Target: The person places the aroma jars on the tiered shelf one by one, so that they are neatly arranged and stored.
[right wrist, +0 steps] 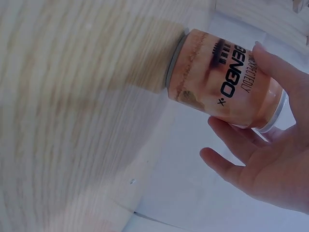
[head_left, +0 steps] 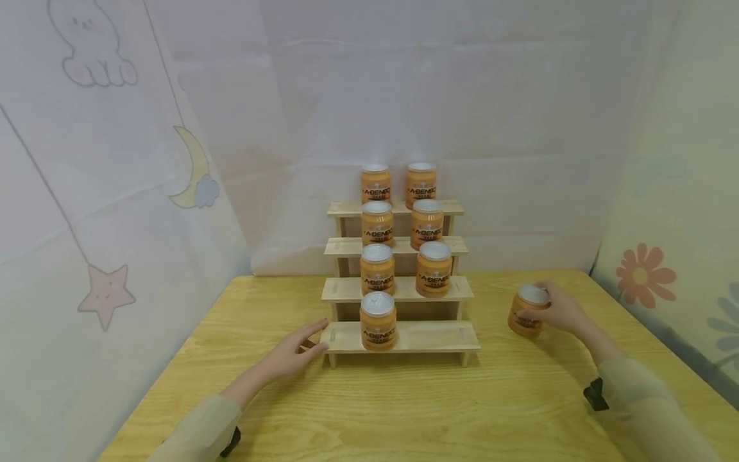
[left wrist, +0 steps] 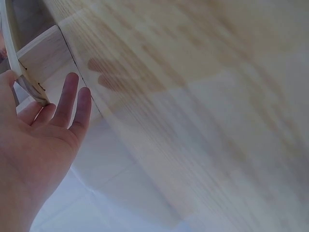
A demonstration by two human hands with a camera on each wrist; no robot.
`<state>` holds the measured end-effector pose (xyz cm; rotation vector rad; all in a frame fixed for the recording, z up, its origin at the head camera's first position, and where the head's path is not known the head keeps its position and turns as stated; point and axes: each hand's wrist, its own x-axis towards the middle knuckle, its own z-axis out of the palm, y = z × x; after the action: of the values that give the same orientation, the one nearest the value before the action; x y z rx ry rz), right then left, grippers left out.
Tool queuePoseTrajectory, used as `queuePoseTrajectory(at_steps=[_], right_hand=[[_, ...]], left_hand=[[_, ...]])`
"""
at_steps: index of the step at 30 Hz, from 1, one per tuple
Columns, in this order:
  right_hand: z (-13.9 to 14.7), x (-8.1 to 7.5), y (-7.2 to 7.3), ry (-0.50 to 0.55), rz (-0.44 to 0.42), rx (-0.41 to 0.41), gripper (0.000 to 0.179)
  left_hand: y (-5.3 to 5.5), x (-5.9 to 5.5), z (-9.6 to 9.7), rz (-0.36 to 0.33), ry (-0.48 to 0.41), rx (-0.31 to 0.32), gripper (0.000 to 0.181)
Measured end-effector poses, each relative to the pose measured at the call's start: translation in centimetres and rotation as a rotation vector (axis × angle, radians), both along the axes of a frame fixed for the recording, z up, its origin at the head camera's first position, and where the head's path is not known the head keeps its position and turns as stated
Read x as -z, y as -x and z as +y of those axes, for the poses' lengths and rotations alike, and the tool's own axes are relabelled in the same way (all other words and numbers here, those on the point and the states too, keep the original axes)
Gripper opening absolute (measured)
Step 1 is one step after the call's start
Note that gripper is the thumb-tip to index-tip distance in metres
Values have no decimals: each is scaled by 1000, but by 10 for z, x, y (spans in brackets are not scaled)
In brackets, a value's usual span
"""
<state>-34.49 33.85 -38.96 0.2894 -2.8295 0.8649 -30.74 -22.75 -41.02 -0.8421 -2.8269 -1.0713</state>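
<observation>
A tiered wooden display rack [head_left: 433, 335] carries orange cans with silver lids in two columns. The three upper steps hold two cans each; on the lowest, one can [head_left: 378, 324] stands left of centre, with bare board to its right. At that step's left end, my left hand [head_left: 290, 354] grips the board's edge [left wrist: 31, 89] between thumb and bent fingers, the other fingers extended. Off to the rack's right, my right hand [head_left: 560, 310] holds another orange can [right wrist: 217, 79] between thumb and fingers near its lid. Its base is at the tabletop; whether it touches is unclear.
The rack stands on a yellow wood-grain table [head_left: 369, 410]. Pale cloth walls enclose the back and sides, with a star [head_left: 106, 295] and moon printed at left and a red flower [head_left: 643, 274] at right.
</observation>
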Motion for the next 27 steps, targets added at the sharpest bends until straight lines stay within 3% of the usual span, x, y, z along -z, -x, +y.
queuePoseTrajectory(at_steps=[11, 19, 27], right_hand=[[-12, -5, -20, -40, -52, -121, 92], [-25, -1, -39, -48, 20, -152, 84], [-36, -4, -59, -26, -16, -174, 80]], left_hand=[[0, 0, 0, -4, 0, -1, 60], [-2, -2, 1, 8, 10, 0, 59], [-3, -2, 1, 6, 8, -3, 59]])
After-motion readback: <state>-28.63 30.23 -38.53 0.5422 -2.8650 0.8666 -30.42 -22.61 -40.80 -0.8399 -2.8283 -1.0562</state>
